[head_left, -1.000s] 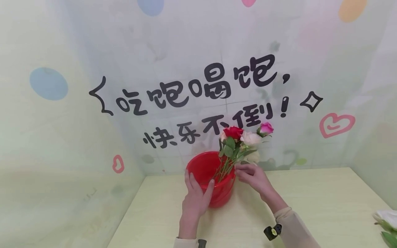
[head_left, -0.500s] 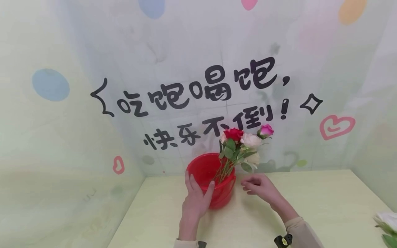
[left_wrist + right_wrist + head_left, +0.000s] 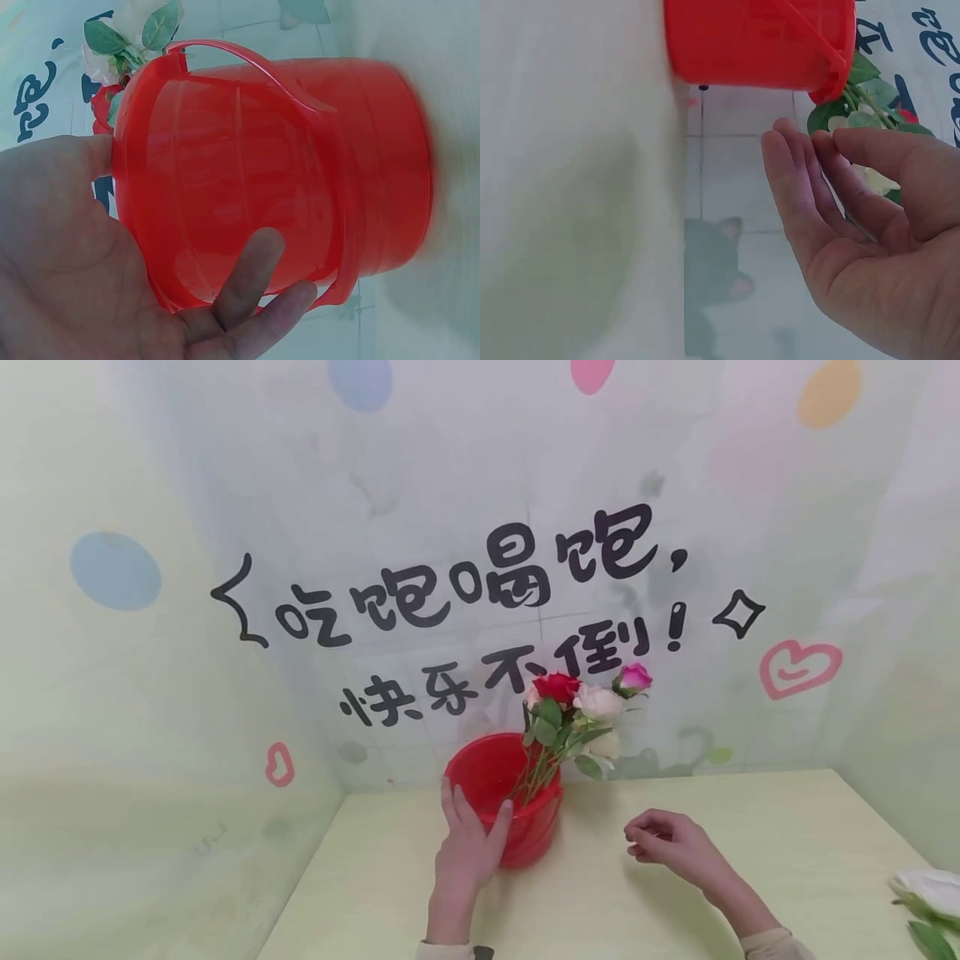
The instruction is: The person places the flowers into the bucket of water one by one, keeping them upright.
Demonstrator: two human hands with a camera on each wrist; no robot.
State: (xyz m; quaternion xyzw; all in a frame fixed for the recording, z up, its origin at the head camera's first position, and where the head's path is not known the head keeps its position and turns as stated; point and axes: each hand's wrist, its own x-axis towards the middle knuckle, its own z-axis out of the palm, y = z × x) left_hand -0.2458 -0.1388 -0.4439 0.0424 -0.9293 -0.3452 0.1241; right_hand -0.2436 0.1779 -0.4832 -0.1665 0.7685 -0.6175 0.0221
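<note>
A red bucket with a handle stands upright on the table near the back wall. Several artificial roses lean over its right rim, among them a red rose, a pale pink rose and a bright pink rose; their stems end inside. My left hand holds the bucket at its front left, with the thumb at the rim and the fingers along the side. To the right of the bucket and apart from it, my right hand hovers over the table, fingers loosely bent, holding nothing.
A white flower with green leaves lies at the table's right edge, partly cut off by the frame. Behind the table rises a pale wall sheet with black lettering. Similar sheets stand at both sides.
My right hand has come away from the flower stems and moved right and toward me. The left hand stays on the bucket, and the roses stay leaning in it.
</note>
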